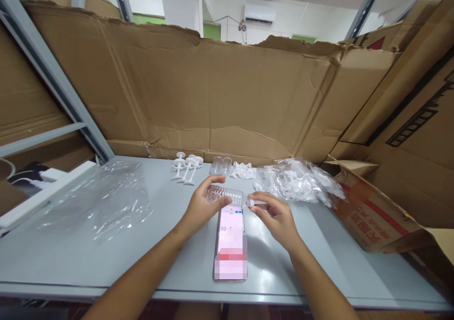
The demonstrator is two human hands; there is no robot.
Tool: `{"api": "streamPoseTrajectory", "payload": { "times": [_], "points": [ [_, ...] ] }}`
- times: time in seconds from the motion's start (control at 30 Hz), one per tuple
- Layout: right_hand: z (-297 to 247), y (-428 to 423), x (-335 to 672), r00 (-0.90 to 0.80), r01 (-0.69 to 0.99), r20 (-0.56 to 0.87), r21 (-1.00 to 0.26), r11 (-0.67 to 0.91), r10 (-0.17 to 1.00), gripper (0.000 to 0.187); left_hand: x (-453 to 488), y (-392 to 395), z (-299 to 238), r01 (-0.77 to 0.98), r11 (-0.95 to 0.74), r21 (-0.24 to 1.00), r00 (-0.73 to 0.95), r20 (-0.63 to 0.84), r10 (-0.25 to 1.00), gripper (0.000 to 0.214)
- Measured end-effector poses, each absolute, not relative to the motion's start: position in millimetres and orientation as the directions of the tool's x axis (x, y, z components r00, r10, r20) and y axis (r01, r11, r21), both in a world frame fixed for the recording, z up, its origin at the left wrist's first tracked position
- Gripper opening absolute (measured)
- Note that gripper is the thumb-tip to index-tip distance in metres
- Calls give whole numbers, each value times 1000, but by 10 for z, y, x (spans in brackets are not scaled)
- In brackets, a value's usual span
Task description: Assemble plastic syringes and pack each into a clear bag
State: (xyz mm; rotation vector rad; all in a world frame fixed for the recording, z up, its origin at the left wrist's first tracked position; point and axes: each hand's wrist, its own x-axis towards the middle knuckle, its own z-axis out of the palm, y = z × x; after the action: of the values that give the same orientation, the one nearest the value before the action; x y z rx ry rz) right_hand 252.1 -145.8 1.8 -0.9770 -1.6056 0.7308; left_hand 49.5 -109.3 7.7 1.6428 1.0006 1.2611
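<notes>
My left hand (207, 200) is wrapped round a clear ribbed plastic barrel (227, 195), held level above a phone (231, 244) that lies on the table. Between the thumb and fingers of my right hand (275, 213) is a small white tip piece (256, 202), at the narrow right end of the barrel. Whether that piece is fixed on the barrel I cannot tell. Behind my hands lie several white plungers (191, 166) with round discs, two more clear barrels (220, 165) and a pile of small white pieces (243, 171).
A clear bag of white parts (301, 182) lies at the back right, by an open cardboard box (372, 216). Flat plastic wrap (124, 201) covers the left of the grey table (177, 268). A power strip (46, 194) runs along the left edge; cardboard (227, 93) walls the back.
</notes>
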Motion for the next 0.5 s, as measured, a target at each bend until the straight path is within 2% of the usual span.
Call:
{"api": "streamPoseTrajectory", "payload": {
  "times": [0.17,0.27,0.5],
  "points": [
    [14,-1463,2518,-25,234,465,-858,457,885,19,495,-1088,55,-40,-206,978,372,206,905,36],
    [21,-1461,2527,10,206,446,-877,435,895,19,491,-1096,39,-67,-174,982,400,186,897,34],
    [48,-1455,2539,58,125,371,-924,361,927,20,491,-1131,68,-55,-416,908,369,405,836,31]
  ]
}}
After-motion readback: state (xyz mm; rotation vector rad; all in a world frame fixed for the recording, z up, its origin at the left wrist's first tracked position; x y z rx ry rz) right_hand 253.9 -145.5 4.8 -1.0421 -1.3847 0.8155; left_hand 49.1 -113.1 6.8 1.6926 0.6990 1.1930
